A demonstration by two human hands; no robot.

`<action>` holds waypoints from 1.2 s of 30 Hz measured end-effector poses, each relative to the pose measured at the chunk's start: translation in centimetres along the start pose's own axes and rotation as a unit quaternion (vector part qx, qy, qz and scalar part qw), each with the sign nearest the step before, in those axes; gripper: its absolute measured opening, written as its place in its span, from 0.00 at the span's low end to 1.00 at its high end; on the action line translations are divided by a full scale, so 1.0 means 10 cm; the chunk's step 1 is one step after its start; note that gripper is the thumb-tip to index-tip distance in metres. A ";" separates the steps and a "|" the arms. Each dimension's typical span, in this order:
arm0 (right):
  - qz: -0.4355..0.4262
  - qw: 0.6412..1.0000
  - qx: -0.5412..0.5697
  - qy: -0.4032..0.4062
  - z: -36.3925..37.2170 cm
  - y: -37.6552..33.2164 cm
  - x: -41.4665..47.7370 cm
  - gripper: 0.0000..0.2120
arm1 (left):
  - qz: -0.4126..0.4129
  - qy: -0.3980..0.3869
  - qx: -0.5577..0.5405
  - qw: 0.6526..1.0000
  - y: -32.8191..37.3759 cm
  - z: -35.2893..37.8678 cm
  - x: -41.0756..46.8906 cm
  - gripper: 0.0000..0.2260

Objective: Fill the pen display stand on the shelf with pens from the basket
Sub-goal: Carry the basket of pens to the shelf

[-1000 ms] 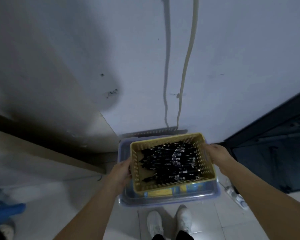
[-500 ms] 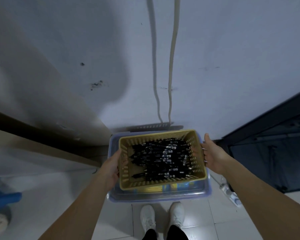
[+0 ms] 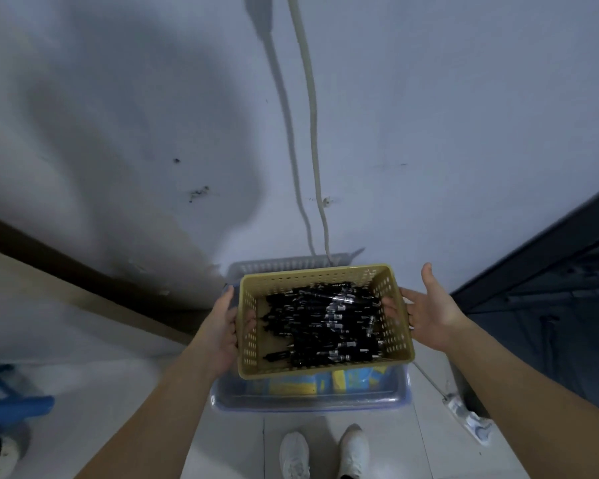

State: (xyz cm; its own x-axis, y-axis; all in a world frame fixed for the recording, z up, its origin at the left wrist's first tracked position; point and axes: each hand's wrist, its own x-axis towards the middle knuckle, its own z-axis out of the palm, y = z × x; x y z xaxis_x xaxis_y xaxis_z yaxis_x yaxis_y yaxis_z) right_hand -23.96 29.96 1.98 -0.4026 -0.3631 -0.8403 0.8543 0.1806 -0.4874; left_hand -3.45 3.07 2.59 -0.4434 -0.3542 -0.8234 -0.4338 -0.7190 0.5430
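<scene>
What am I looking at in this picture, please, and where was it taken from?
There is no machine here: a person wears a camera on the head, which looks forward and down. The left hand grips the left wall of a yellow basket full of black pens. The right hand is open, its fingers against the basket's right wall. The basket is over a clear bin on the tiled floor; whether it rests on the bin I cannot tell. Below are the person's white shoes.

Left hand (image 3: 218,330) holds the basket (image 3: 312,272) of pens (image 3: 325,323); right hand (image 3: 433,312) touches it.
</scene>
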 end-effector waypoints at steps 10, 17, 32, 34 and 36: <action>-0.055 0.995 0.073 -0.028 -0.11 -0.24 -0.48 0.42 | 0.037 -0.034 -0.053 0.997 0.15 0.21 -0.57 0.32; -0.093 0.987 0.113 -0.065 -0.15 -0.24 -0.83 0.40 | 0.088 -0.048 -0.075 0.992 0.16 0.36 -0.92 0.29; -0.165 0.970 0.177 -0.006 -0.33 0.66 -1.82 0.41 | 0.088 -0.169 0.023 0.981 -0.10 0.19 -1.36 0.31; -0.170 0.969 0.179 0.010 -0.34 0.87 -1.97 0.41 | 0.078 -0.180 0.027 0.980 -0.20 0.16 -1.42 0.29; -0.175 0.967 0.186 0.024 -0.40 1.10 -2.09 0.41 | 0.062 -0.187 0.029 0.980 -0.30 0.16 -1.48 0.27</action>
State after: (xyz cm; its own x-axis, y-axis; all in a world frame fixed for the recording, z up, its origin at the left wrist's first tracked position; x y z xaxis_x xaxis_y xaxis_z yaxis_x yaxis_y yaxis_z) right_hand -7.50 43.13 13.24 -0.6955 -0.2982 -0.6538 0.7186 -0.2903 -0.6320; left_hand 3.13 11.40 13.40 -0.7473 -0.1840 -0.6386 -0.3979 -0.6458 0.6517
